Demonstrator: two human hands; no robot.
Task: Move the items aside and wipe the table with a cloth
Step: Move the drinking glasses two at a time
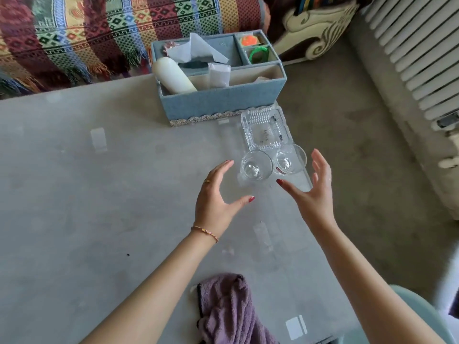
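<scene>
Two clear drinking glasses stand side by side near the right edge of the glass table (99, 194): the left glass (255, 165) and the right glass (290, 158). Behind them sits a clear square ashtray (265, 129), and behind that a blue fabric organiser box (218, 100) holding tissues and a white bottle. My left hand (216, 197) hovers open just left of the glasses, fingers spread. To their right, my right hand (313, 192) is open too, palm facing inward. Neither hand touches a glass. A purple cloth (231, 314) lies crumpled at the near edge.
A sofa with a striped woven throw (99, 33) runs along the table's far side. A white radiator (422, 58) stands at the right, with grey floor (360, 170) between it and the table. A pale chair edge (422, 316) shows at bottom right.
</scene>
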